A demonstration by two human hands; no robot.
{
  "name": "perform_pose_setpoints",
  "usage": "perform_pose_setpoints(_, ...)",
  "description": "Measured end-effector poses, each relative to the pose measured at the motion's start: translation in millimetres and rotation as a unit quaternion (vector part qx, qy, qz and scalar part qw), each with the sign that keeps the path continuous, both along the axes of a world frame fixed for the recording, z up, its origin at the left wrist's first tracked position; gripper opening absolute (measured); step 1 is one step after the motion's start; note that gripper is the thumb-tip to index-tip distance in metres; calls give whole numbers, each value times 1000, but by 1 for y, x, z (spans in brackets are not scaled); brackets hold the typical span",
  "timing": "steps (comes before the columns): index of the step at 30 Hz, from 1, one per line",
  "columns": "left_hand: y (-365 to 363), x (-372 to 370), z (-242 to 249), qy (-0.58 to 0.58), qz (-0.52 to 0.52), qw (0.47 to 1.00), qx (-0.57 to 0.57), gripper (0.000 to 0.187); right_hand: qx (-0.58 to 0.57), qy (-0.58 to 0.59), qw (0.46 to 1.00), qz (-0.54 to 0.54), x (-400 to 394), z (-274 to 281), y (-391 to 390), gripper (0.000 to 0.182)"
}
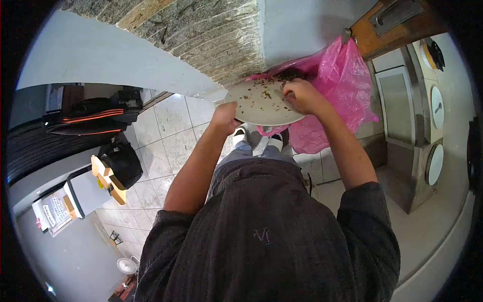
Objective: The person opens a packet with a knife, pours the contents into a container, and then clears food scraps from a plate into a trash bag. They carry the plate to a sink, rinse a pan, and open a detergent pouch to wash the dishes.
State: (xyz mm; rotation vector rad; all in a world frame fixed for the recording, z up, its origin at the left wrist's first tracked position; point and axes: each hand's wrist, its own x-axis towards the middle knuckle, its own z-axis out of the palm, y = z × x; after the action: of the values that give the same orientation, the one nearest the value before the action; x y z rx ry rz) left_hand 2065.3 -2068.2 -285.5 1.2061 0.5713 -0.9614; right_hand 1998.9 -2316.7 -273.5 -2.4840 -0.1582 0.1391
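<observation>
My left hand grips the near left rim of a pale round plate, thumb on top. Small dark and brown scraps lie scattered over the plate. My right hand is curled over the plate's right side, its fingers closed; what they hold, if anything, is hidden. The plate's far edge meets the mouth of a pink plastic bag, where a dark heap of scraps shows. The bag hangs to the right of the plate, and part of it drops below my right forearm.
A stone-clad wall edge stands just beyond the plate. The bag hangs near a wooden door with a metal handle. At right is a cabinet with several round plates beside it. On the left, a black bag hangs by a chair above the tiled floor.
</observation>
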Motion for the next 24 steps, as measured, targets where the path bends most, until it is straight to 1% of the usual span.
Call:
perform_pose_setpoints(1, 1, 0, -2, 0, 1, 1000, 0, 41, 0, 0, 1000, 1, 5, -10, -2, 19)
perform_pose_setpoints(2, 1, -1, -3, -4, -3, 1000, -3, 41, -46, -10, 996, -70, 12, -20, -6, 18)
perform_pose_setpoints(3, 2, -2, -5, -8, -8, 1000, -4, 41, -92, -19, 985, -142, 16, -14, -2, 16)
perform_pose_setpoints(4, 3, -1, -6, -8, -9, 1000, -4, 41, -92, -20, 985, -142, 17, -8, 1, 16)
perform_pose_setpoints(6, 4, -2, -9, -10, -19, 1000, -6, 41, 19, 20, 994, -110, 20, 11, 11, 16)
perform_pose_setpoints(7, 5, -2, -11, -9, -20, 1000, -6, 41, 19, 21, 993, -111, 19, 18, 19, 16)
perform_pose_setpoints(8, 6, -2, -13, -15, -21, 1000, -14, 41, 91, 89, 990, -60, 18, 25, 26, 16)
perform_pose_setpoints(9, 5, -2, -13, -22, -22, 999, -22, 41, 161, 156, 975, -7, 17, 28, 28, 16)
perform_pose_setpoints(10, 4, -2, -12, -23, -21, 999, -23, 41, 160, 155, 975, -6, 18, 23, 29, 16)
perform_pose_setpoints(12, 5, -3, -8, -29, -14, 999, -20, 42, 94, 99, 983, 121, 17, 2, 34, 22)
perform_pose_setpoints(13, 4, -4, -3, -29, -12, 999, -20, 42, 43, 44, 993, 97, 18, -7, 33, 24)
perform_pose_setpoints(14, 4, -4, 1, -30, -14, 999, -4, 42, 43, 44, 993, 98, 22, -15, 30, 24)
perform_pose_setpoints(15, 4, -5, 3, -30, -15, 999, 12, 41, -84, 96, 992, 8, 29, -17, 28, 24)
perform_pose_setpoints(16, 5, -6, 2, -31, -13, 999, 12, 41, -209, 145, 964, -82, 33, -19, 26, 24)
perform_pose_setpoints(17, 6, -6, 1, -39, -16, 999, -4, 41, -207, 101, 968, -96, 32, -20, 23, 25)
perform_pose_setpoints(18, 7, -6, 3, -48, -18, 999, -19, 41, -206, 101, 969, -95, 36, -14, 27, 25)
perform_pose_setpoints(19, 7, -5, 4, -47, -16, 999, -19, 41, -78, 68, 993, -51, 41, -9, 34, 26)
perform_pose_setpoints(20, 7, -4, 5, -51, -33, 998, -5, 41, 51, 34, 998, -7, 44, -6, 41, 26)
perform_pose_setpoints(21, 7, -4, 6, -55, -50, 997, 7, 41, 51, 35, 998, -8, 46, -9, 45, 26)
perform_pose_setpoints(23, 6, -1, 3, -57, -57, 997, 11, 41, 57, 121, 991, 17, 52, -24, 47, 28)
perform_pose_setpoints(24, 6, 0, 2, -60, -63, 996, 15, 41, 56, 120, 991, 17, 56, -38, 41, 28)
